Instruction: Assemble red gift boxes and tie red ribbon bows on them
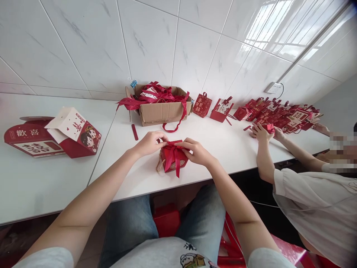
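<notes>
In front of me on the white table sits a small red gift box (pixel 167 164) with a gold rope handle (pixel 158 163) at its left side. A red ribbon bow (pixel 175 153) lies over its top and front, tails hanging down. My left hand (pixel 152 143) is at the bow's left side, fingers closed in a pinch on the ribbon. From the right, my right hand (pixel 196 150) pinches the ribbon at the bow's other side. The fingertips partly hide the top of the box.
Behind the box stands a cardboard box (pixel 161 113) full of red ribbons. A red strip (pixel 134 132) lies nearby. Larger red-and-white boxes (pixel 75 132) stand left. At right, a co-worker's hands (pixel 262 133) hold a red box beside several gift boxes (pixel 279 115).
</notes>
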{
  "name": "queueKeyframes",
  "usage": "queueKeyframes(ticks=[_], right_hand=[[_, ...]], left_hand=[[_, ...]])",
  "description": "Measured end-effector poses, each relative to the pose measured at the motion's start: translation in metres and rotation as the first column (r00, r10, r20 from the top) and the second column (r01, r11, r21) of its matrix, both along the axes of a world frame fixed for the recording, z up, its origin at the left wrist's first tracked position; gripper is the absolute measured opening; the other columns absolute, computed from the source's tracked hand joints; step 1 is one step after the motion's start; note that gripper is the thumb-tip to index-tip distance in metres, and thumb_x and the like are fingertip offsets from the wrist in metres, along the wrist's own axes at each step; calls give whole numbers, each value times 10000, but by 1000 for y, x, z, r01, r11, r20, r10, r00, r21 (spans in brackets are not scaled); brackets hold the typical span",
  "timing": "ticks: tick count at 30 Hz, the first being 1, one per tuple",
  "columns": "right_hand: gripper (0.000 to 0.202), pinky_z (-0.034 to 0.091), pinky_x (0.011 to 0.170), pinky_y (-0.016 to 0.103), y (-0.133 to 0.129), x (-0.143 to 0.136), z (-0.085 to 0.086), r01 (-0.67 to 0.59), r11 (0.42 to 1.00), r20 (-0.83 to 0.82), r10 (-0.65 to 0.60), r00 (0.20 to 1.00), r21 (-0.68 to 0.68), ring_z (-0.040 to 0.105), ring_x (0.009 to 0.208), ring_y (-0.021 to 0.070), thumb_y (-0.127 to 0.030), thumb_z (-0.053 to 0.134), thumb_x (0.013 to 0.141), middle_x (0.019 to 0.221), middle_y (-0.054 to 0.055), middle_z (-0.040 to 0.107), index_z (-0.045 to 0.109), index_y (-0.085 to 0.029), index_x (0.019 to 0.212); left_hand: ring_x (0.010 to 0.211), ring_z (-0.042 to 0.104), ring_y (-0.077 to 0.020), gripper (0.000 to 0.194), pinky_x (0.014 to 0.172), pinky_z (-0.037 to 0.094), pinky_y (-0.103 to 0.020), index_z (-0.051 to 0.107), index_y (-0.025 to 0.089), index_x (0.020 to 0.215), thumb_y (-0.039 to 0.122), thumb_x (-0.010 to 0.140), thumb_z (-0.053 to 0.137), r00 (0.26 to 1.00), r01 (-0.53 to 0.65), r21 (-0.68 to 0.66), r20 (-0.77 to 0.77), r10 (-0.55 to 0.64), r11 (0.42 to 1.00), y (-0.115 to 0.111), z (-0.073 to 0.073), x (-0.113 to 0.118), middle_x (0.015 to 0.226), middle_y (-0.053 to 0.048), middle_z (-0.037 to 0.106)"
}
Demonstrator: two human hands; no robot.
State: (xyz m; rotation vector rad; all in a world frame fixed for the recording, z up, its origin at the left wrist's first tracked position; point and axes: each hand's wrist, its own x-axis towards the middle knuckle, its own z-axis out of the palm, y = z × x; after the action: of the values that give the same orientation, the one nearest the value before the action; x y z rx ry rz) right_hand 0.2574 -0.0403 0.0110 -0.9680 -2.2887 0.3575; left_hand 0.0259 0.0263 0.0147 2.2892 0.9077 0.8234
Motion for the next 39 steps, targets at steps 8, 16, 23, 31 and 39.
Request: queueKeyframes(ticks=[8,16,23,31,39], right_hand=[[381,517,737,293,1,1,-1,-9,1000,-18,9,1000,-17,577,840,146,-94,411,891,938,64,571,576,-205,1215],[391,509,742,289,1,0,-2,-8,1000,-13,8,1000,-20,563,822,139,-70,400,878,939,63,563,572,-192,1208],[411,521,743,297,-1,-2,2,43,999,-31,-43,999,-17,563,793,130,-86,434,859,956,65,557,573,-191,1232],[359,532,741,303,4,-2,-3,49,999,-35,-49,998,6,593,829,141,-102,418,887,945,62,571,643,-217,1141],[337,502,675,283,0,-3,-3,132,991,-12,-131,991,11,560,720,134,-129,440,883,866,53,576,648,-195,1139]], left_hand=[[717,599,-133,98,683,536,-263,620,178,754,212,767,530,999,5,91,44,-9,996,-4,-3,-1,828,-26,644],[700,578,-120,67,681,540,-265,584,167,749,195,764,525,998,-3,155,58,-6,988,-6,-6,-1,825,-25,599],[884,617,-178,245,741,544,-308,643,188,1003,294,792,577,995,32,-20,90,-30,999,-5,-11,0,1033,-69,627],[770,596,-159,144,689,490,-290,657,187,816,270,788,542,995,-28,-1,99,28,1000,-9,-8,9,888,-39,650],[759,591,-171,142,713,475,-307,635,175,787,247,813,516,995,-72,142,85,60,987,-15,-11,11,829,-44,646]])
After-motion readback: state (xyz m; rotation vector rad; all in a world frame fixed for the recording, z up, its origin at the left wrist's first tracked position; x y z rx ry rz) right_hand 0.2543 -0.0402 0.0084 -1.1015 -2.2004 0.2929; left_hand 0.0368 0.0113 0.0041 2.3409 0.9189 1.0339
